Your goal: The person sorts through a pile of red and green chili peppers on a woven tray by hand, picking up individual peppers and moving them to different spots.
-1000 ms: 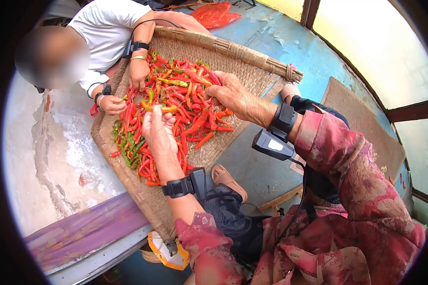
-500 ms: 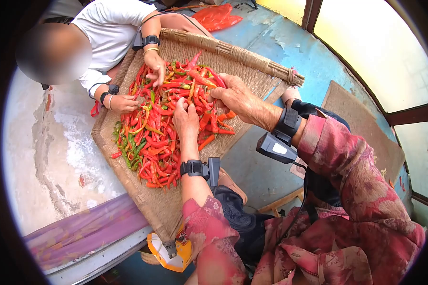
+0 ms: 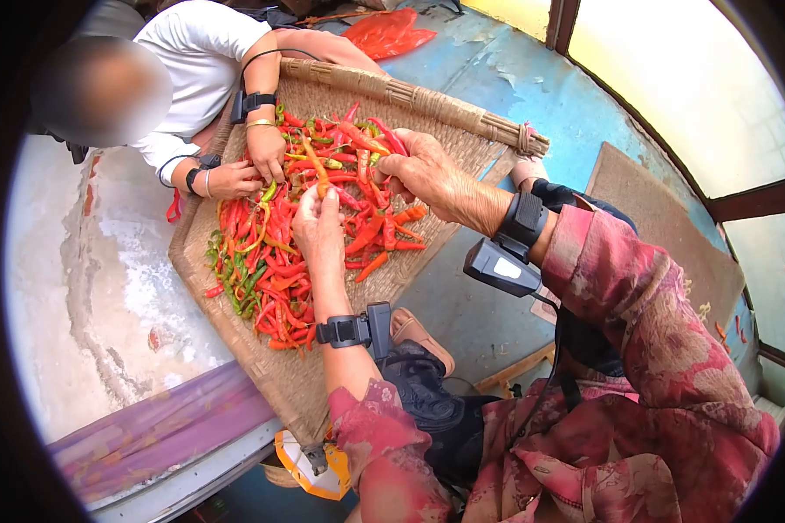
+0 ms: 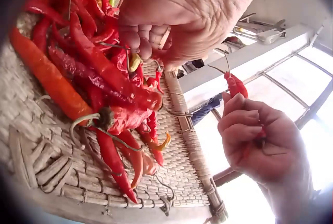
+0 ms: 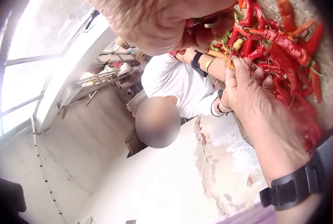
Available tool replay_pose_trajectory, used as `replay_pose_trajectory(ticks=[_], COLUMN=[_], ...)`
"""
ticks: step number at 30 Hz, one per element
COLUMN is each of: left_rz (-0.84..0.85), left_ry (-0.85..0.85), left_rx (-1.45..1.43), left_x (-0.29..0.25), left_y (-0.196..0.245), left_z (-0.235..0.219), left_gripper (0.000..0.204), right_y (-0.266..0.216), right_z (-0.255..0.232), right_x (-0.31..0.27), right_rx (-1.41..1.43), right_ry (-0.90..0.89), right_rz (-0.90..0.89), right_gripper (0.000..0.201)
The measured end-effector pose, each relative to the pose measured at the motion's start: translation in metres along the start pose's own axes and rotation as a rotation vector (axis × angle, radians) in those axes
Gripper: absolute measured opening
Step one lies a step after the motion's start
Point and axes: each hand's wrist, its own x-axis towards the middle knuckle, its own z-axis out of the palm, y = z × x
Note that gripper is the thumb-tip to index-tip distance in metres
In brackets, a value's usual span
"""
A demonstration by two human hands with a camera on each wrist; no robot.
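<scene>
A pile of chili peppers [image 3: 279, 279], mostly red with some green and orange, lies on a woven basket tray [image 3: 392, 96]. Over the middle of the pile my left hand [image 3: 320, 234] pinches an orange chili pepper [image 3: 312, 166] between thumb and fingertips, its far end pointing away. My right hand [image 3: 429, 177], at the pile's right side, grips red chili peppers [image 3: 385, 135]. In the left wrist view, a red pepper [image 4: 237, 85] and thin stems stick out of the right hand [image 4: 265, 141]. The right wrist view hides most of that grip behind the hand's back.
Across the tray sits another person in a white shirt [image 3: 196, 52], both hands [image 3: 266, 148] at the pile's far left. A thick bound rim [image 3: 462, 113] edges the tray's far side. A red plastic bag [image 3: 388, 33] lies on the blue floor.
My left hand let go of a yellowish pepper, dipped into the pile to the right, and has come back left with an orange pepper. My right hand stays nearly still. The other person's hands shifted.
</scene>
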Motion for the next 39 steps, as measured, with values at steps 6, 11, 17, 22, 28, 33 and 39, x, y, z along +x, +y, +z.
replay_pose_trajectory(ticks=[6, 11, 17, 22, 28, 33, 39], left_rz=[0.065, -0.145, -0.094, -0.052, -0.175, -0.139, -0.120], left_ry=[0.304, 0.553, -0.090, -0.129, -0.175, -0.087, 0.545], left_rx=[-0.471, -0.393, -0.352, -0.414, -0.434, -0.491, -0.693], left_x=[0.006, -0.002, -0.016, -0.018, -0.025, -0.017, -0.001], left_y=[-0.007, -0.009, 0.017, 0.014, 0.016, 0.009, -0.001], left_z=[-0.056, -0.067, 0.001, 0.012, 0.010, -0.011, -0.061], left_gripper=[0.034, 0.050, 0.038, 0.025, 0.012, 0.016, 0.025], right_y=[0.005, 0.012, 0.028, 0.033, 0.028, 0.034, 0.005], right_z=[0.008, 0.016, 0.022, 0.024, 0.016, 0.009, 0.015], right_x=[0.003, 0.001, 0.005, 0.002, 0.007, 0.020, 0.005], right_rx=[-0.035, -0.064, -0.414, -0.615, -0.339, -0.488, 0.070], right_ry=[-0.047, -0.116, -0.136, -0.092, -0.212, -0.005, -0.065], right_rz=[0.020, 0.038, -0.353, -0.473, -0.067, -0.217, 0.136], right_gripper=[0.010, 0.012, 0.019, 0.029, 0.028, 0.022, 0.017])
